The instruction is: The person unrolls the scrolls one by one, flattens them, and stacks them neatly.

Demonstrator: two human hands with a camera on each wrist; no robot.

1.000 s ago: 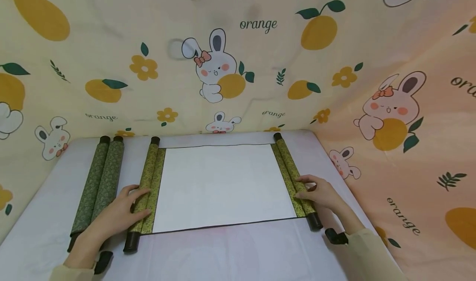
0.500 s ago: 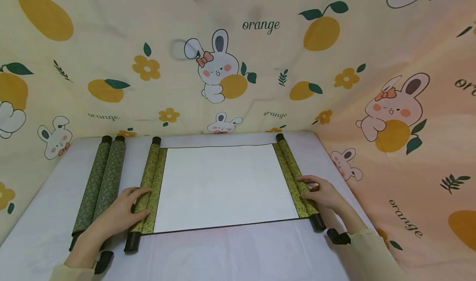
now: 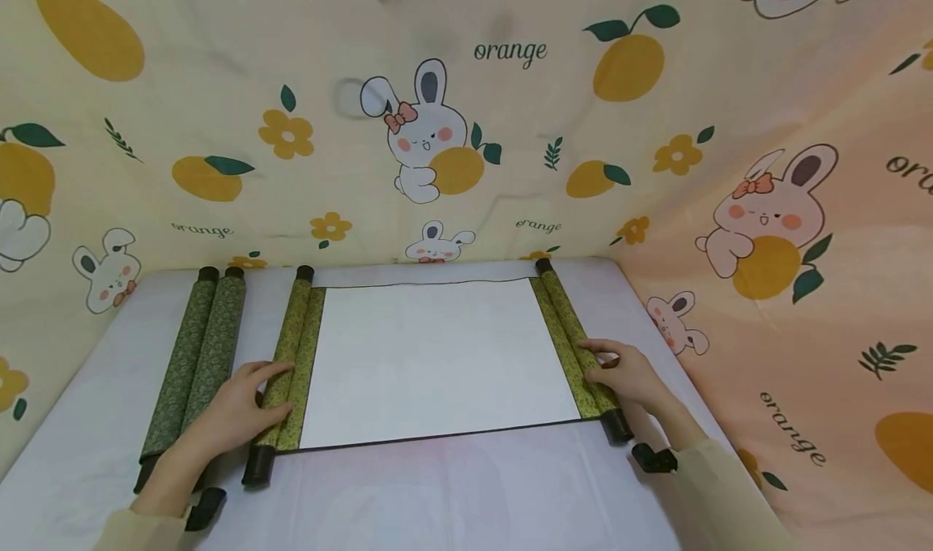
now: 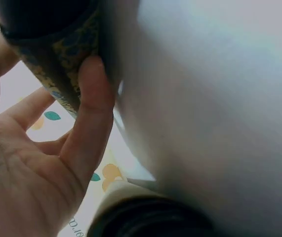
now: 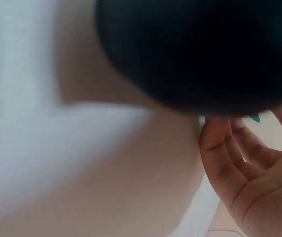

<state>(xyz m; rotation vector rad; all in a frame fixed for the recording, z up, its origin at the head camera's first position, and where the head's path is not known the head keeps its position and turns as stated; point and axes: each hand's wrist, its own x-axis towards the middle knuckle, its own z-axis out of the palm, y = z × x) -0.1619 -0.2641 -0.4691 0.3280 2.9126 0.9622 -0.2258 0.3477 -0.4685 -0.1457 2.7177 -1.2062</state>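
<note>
A hanging scroll [image 3: 430, 356] lies unrolled, its blank white sheet bordered by yellow-green patterned strips. My left hand [image 3: 226, 413] grips the left roller [image 3: 291, 316] near its lower end, fingers over it and thumb on the inner side. On the other side, my right hand [image 3: 630, 377] holds the right roller [image 3: 563, 308] the same way. The left wrist view shows the thumb pressed along the patterned roller [image 4: 52, 69] below its dark cap. In the right wrist view a large black end cap [image 5: 195, 54] covers the fingertips.
Two rolled dark-green scrolls [image 3: 178, 356] lie side by side at the left, partly behind my left forearm. White cloth [image 3: 437, 502] covers the table. Printed cloth with rabbits and oranges [image 3: 503, 130] rises at the back and the right side.
The scroll has slid slightly away from me, its near edge and both end caps now farther up the view. Both hands moved with it and keep their hold.
</note>
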